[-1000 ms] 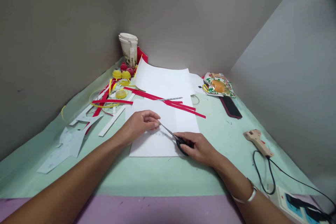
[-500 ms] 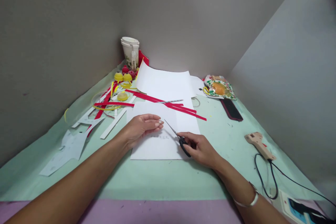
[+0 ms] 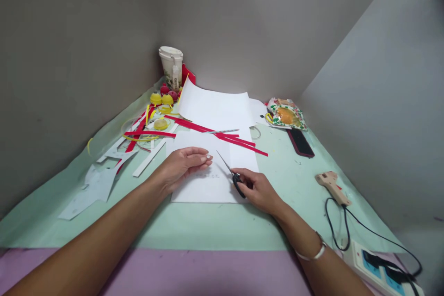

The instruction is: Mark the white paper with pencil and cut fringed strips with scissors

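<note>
Head cam: L hand (image 3: 185, 165) pinching tiny pale bit (image 3: 208, 157), too small to ID; R hand (image 3: 256, 188) wrapped rnd blk scissors (image 3: 237, 186), just right, over wht paper (image 3: 204, 192).

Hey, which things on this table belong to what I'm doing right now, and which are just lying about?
Seemingly in use:
scissors in the right hand
small pale piece, too tiny to identify, at the left hand
white sheet underneath

Untouched, so seemingly just lying about:
phone
printed packet
white cup
glue gun
red strips
</note>
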The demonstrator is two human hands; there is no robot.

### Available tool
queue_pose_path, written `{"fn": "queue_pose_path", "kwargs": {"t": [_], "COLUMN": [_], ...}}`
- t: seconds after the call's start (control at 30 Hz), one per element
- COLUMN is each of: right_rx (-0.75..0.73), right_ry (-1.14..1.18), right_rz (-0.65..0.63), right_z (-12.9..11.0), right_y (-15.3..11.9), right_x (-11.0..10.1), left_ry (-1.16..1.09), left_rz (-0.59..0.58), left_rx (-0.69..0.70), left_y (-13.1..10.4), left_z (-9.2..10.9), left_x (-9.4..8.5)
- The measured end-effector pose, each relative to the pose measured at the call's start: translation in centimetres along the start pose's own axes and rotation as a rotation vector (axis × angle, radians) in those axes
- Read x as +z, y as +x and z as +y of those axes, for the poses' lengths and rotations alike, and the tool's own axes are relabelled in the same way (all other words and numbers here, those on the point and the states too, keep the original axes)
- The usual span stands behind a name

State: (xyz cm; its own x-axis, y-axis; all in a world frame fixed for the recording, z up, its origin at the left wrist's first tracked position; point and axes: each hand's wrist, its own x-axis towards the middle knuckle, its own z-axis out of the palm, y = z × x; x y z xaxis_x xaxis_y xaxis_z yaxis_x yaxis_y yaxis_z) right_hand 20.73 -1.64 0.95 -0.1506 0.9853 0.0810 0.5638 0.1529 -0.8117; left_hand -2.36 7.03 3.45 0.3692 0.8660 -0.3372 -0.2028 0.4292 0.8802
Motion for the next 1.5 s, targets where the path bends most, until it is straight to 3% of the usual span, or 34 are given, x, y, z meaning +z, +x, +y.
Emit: {"fn": "queue_pose_path", "kwargs": {"t": [0.2, 0.4, 0.67, 0.97, 1.17, 1.37, 1.5], "right_rx": [-0.021, -0.022, -0.021, -0.013, -0.018, -0.023, -0.026], "right_ry": [-0.003, -0.002, -0.017, -0.028, -0.027, -0.044, -0.038], "right_rz": [-0.003, -0.002, -0.004, -0.022, -0.028, -0.021, -0.019], "right_z": [0.5, 0.5, 0.4, 0.3, 0.3, 0.1, 0.1], "right_y": [0.0, 0.0, 0.0, -0.1, -0.2, -0.1, -0.1], "right_x": [0.0, 0.0, -0.1, -0.2, -0.3, -0.3, -0.3], "left_ry": [0.085, 0.363, 0.574, 0.510, 0.486, 0.981, 1.208], "left_rz": [0.135, 0.236, 0.244, 0.281, 0.285, 0.404, 0.279], "left_rx": [-0.026, 0.050, 0.054, -0.026, -0.002, 0.182, 0.278], "left_y": [-3.2, -6.7, -6.4, -6.8, -7.0, -7.7, -7.8], "left_z": [-0.9, -2.4, -3.9, -3.9, -4.2, -3.6, -4.1], "left_x": [0.1, 0.5, 0.0, 0.3, 0.3, 0.4, 0.6]}}
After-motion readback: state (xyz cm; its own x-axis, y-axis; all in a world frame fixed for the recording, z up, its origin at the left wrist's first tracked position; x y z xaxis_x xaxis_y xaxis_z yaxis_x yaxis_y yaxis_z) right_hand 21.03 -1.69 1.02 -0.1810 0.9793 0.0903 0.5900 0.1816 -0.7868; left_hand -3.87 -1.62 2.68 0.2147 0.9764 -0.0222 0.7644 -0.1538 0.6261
